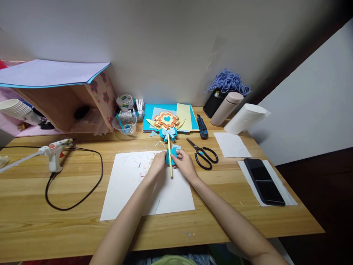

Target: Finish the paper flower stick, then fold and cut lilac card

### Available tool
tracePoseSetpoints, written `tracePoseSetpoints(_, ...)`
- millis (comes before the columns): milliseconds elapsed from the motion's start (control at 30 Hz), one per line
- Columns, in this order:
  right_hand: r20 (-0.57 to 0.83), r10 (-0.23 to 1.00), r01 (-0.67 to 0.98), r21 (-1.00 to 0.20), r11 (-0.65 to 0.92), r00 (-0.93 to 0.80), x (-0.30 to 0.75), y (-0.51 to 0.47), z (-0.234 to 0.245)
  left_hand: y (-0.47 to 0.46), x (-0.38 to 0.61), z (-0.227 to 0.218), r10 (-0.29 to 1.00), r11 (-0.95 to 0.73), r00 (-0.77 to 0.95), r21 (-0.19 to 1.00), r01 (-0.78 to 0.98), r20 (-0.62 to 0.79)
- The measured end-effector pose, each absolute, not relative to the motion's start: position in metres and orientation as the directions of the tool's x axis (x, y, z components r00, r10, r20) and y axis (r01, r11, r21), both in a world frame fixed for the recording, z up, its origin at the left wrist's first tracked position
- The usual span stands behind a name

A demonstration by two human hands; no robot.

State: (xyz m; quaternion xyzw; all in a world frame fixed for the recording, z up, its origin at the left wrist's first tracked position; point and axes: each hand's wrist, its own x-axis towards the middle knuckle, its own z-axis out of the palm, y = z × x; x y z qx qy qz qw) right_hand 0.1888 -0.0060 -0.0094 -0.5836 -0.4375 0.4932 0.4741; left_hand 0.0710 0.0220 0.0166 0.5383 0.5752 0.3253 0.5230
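Observation:
A paper flower (167, 120) of orange and yellow layers with a blue bow (168, 133) is fixed to a thin wooden stick (170, 165) that runs toward me. My left hand (157, 164) and my right hand (184, 163) meet over the stick, both pinching a small blue paper piece (170, 156) wrapped against it. Under my hands lies a white sheet (129, 187) with colour smudges.
A white glue gun (55, 154) with a looping black cord (79, 198) stands at the left. Black scissors (203, 154), a utility knife (202, 127), a phone (263, 181), a beige flask (226, 108), marker pens (135, 110), a plastic cup (124, 124) and coloured paper (182, 114) ring the work area.

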Motion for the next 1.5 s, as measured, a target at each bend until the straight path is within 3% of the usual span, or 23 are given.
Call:
tracePoseSetpoints(167,-0.181,0.975,0.03,-0.982,-0.186,0.127,0.191,-0.004,-0.012,0.02,0.063,0.016,0.894,0.386,0.239,0.922,0.018,-0.379)
tracePoseSetpoints(300,-0.199,0.97,0.025,-0.979,-0.204,0.137,0.191,-0.005,-0.01,0.019,0.067,0.019,0.923,0.353,0.173,0.935,-0.027,-0.343)
tracePoseSetpoints(567,-0.18,0.974,0.046,-0.981,-0.187,0.137,0.191,-0.006,-0.006,0.023,0.076,0.012,0.955,0.286,0.007,0.931,0.227,-0.295)
tracePoseSetpoints(867,-0.181,0.978,0.08,-0.979,-0.189,0.101,0.199,-0.004,-0.011,0.026,0.077,0.007,0.965,0.215,0.044,0.88,0.423,-0.257)
tracePoseSetpoints(1500,-0.192,0.969,0.109,-0.972,-0.209,0.153,0.202,-0.006,-0.009,0.02,0.082,0.005,0.992,0.115,-0.019,0.821,0.56,-0.126)
